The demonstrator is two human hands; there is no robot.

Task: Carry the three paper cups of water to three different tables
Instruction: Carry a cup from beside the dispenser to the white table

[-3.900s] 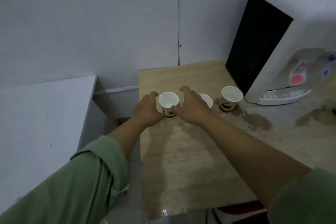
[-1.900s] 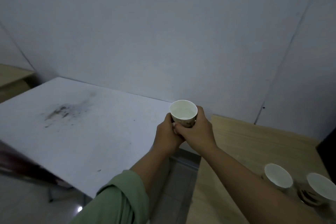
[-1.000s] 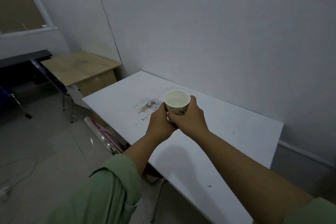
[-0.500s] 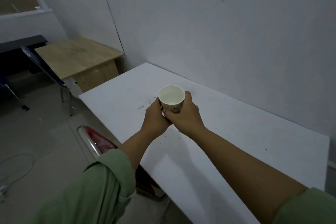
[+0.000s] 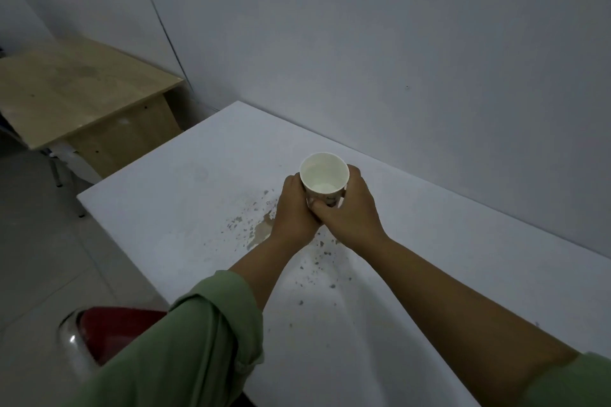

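A white paper cup (image 5: 324,175) with water in it and a printed band low on its side is held upright over the white table (image 5: 172,208). My left hand (image 5: 292,211) wraps its left side and my right hand (image 5: 350,211) wraps its right side, fingers meeting under the cup. The cup's base is hidden by my fingers, so I cannot tell whether it touches the tabletop. The other two cups are out of view.
The white table has a brown stain and dark specks (image 5: 261,228) just left of my hands and runs along a grey wall (image 5: 396,43). A wooden desk (image 5: 76,92) stands at the left. A red chair seat (image 5: 112,330) sits below the table's near edge.
I carried the cup from the wooden table with the water dispenser to the white table. In the last half second the cup has dropped lower, closer to the tabletop beside the stain.
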